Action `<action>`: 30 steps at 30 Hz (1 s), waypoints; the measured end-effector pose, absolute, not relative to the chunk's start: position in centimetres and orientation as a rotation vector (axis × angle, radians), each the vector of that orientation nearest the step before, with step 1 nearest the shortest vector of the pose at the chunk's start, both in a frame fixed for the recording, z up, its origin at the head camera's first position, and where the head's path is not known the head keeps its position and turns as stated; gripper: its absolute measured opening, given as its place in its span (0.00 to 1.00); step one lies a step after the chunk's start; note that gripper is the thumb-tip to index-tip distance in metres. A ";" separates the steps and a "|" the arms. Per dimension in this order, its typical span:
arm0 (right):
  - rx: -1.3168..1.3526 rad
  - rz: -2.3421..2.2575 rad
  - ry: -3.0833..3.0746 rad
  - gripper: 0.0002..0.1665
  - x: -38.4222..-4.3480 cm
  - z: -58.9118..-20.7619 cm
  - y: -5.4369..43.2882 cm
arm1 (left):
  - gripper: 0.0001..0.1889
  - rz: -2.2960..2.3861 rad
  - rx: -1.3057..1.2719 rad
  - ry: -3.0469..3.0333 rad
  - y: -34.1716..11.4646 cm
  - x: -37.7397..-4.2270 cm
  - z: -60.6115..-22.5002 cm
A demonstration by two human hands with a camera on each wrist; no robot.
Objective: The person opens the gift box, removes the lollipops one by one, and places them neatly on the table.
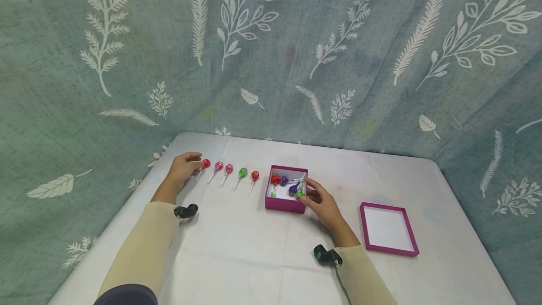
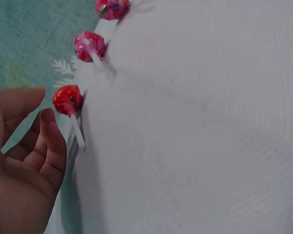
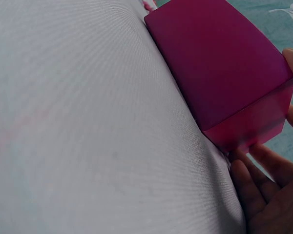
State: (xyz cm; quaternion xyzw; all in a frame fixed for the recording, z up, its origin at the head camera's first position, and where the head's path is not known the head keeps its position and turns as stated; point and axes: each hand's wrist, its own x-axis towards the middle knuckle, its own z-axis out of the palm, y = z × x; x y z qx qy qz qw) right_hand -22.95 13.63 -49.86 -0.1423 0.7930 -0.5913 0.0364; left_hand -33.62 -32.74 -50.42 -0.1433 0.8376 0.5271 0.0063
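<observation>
The open-topped box (image 1: 284, 204) stands upright on the white-covered counter (image 1: 237, 253) and serves as reference. The right hand (image 1: 322, 204) is partly closed at the box's right wall, fingers and thumb gripping its edge; this appears intended to steady the box against sliding. Inside the box lie red, purple and green lollipops (image 1: 293, 190), heads and sticks pointing various ways, so apparently placed without strict order.

Left of the box, five lollipops form a spaced row, sticks toward the person, presumably so that each can be picked singly. The left hand (image 1: 181, 169), at the row's end farthest from the box, is half open with fingers bent beside the outermost red lollipop (image 2: 67, 100); it has hold of nothing. The lid (image 1: 387, 229) lies hollow side up, right of the box, probably to keep the opening unobstructed.
</observation>
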 end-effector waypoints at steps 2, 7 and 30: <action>-0.440 -1.826 2.428 0.38 -23.0 -49.8 13.6 | 0.23 1.645 -0.431 2.657 -32.4 -33.5 -50.0; -0.445 -1.830 2.434 0.38 -23.1 -49.9 13.6 | 0.22 1.616 -0.279 2.746 -31.2 -33.3 -49.0; -0.427 -1.849 2.428 0.39 -23.7 -51.4 13.7 | 0.12 1.352 0.409 2.785 -19.1 -30.1 -46.2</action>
